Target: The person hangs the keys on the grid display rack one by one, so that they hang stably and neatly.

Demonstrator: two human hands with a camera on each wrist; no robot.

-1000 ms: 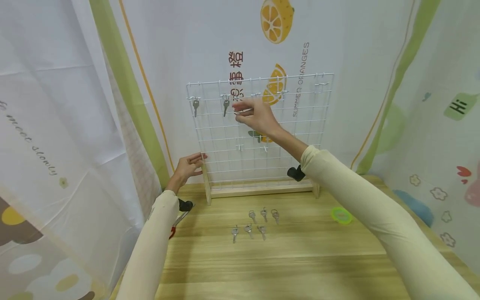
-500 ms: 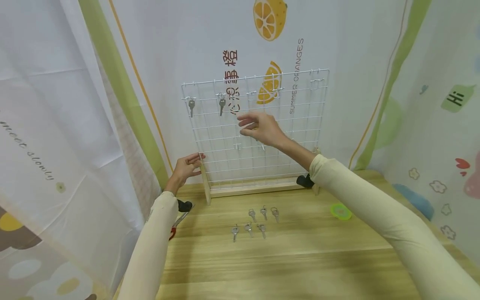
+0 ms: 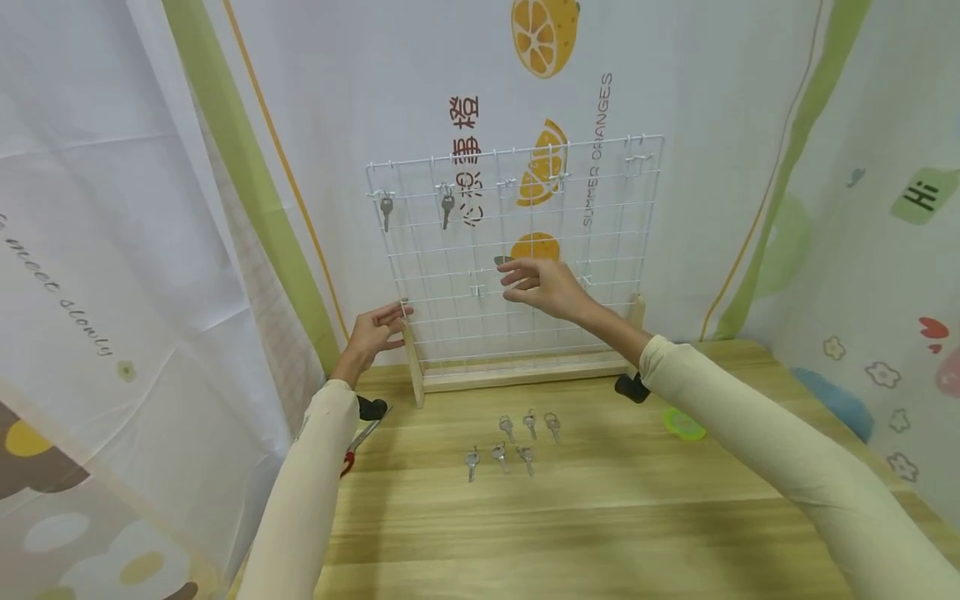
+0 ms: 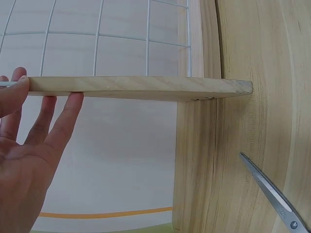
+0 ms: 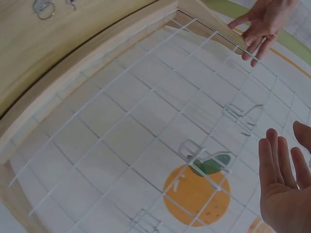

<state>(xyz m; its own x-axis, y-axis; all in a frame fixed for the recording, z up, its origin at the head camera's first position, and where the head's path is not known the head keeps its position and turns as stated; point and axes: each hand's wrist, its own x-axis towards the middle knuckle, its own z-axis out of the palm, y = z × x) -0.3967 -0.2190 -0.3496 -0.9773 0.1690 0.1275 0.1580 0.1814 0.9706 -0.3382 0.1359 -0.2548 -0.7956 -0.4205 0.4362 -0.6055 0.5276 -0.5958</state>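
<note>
On the table (image 3: pixel 637 508), the left hand (image 3: pixel 371 336) best steadies the wire grid (image 3: pixel 517 216) by pinching its left post (image 3: pixel 414 367), while the right hand (image 3: pixel 547 287) hovers before the grid, empty, fingers loosely extended.

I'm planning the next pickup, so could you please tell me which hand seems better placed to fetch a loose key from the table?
The right, I think: the right hand's grip looks empty and hangs free, while the left hand's grip holds the wooden side post.

Curtains (image 3: pixel 712 167) read "SUMMER ORANGES" (image 3: pixel 597 150), "心想事橙" (image 3: pixel 466 162), "Hi" (image 3: pixel 921 193), "meet slowly" (image 3: pixel 63 292).
</note>
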